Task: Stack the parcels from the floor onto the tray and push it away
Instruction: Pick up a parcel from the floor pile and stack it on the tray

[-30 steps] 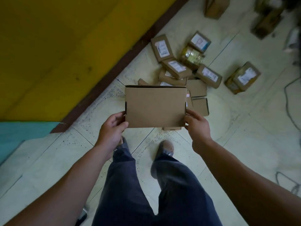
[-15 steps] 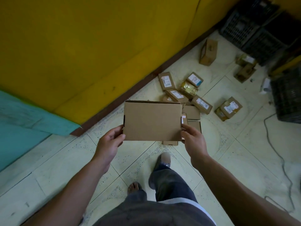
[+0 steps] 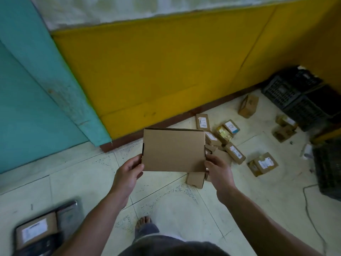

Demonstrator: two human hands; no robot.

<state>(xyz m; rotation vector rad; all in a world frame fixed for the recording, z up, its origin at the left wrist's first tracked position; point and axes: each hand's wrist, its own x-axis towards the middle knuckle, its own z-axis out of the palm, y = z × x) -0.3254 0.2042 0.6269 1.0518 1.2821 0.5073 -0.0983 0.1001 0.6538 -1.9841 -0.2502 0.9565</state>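
Note:
I hold a plain brown cardboard parcel [image 3: 173,150] flat in front of me, above the floor. My left hand [image 3: 129,172] grips its lower left corner and my right hand [image 3: 218,171] grips its lower right corner. Several more labelled parcels [image 3: 234,151] lie scattered on the tiled floor behind and to the right of it. At the bottom left corner sits the dark tray [image 3: 68,217] with one labelled parcel [image 3: 35,232] on it; this part of the view is blurred.
A yellow wall [image 3: 166,71] with a brown skirting runs behind the parcels, and a teal door [image 3: 33,100] stands at the left. Black plastic crates [image 3: 295,97] stand at the right. A thin cable [image 3: 311,215] trails over the floor at the right. My bare foot [image 3: 144,221] shows below.
My view has swung left and up: the teal door, upper wall and the tray at bottom left have come into sight. The parcel stays held in both hands.

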